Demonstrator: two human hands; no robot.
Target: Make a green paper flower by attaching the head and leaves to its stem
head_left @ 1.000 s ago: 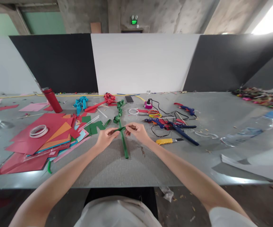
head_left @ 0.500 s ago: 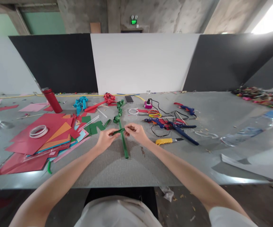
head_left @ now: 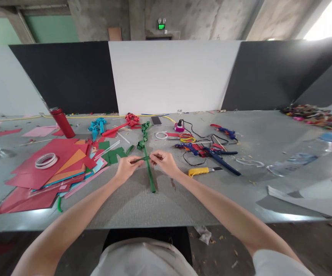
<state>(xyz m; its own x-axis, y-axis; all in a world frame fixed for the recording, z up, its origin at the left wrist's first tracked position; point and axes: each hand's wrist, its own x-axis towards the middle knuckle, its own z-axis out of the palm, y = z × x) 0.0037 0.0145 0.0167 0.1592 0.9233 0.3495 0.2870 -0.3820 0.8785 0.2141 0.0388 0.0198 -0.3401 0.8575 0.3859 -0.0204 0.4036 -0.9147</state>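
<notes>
Between my two hands stretches a narrow strip of green paper [head_left: 143, 158]. My left hand [head_left: 128, 167] pinches its left end, and my right hand [head_left: 163, 161] pinches the other end, fingers curled. Under the strip a rolled green paper stem [head_left: 151, 178] lies on the table, pointing toward me. Beyond my hands, curled green paper pieces [head_left: 144, 134] line the stem's far end. Cut green paper [head_left: 114, 154] lies just left of my left hand.
At left are stacked coloured papers [head_left: 48, 161] with tape rolls [head_left: 46, 160] and a red bottle [head_left: 62, 122]. At right lie a yellow-handled cutter [head_left: 199, 171], blue-handled pliers [head_left: 225, 163], glue guns [head_left: 225, 131] with cords, and a plastic bottle [head_left: 295, 163]. Red [head_left: 132, 119] and blue [head_left: 97, 125] paper flowers sit behind.
The green strip now looks thinner and pulled straighter between my fingers. Both hands have barely moved, and the stem stays where it was.
</notes>
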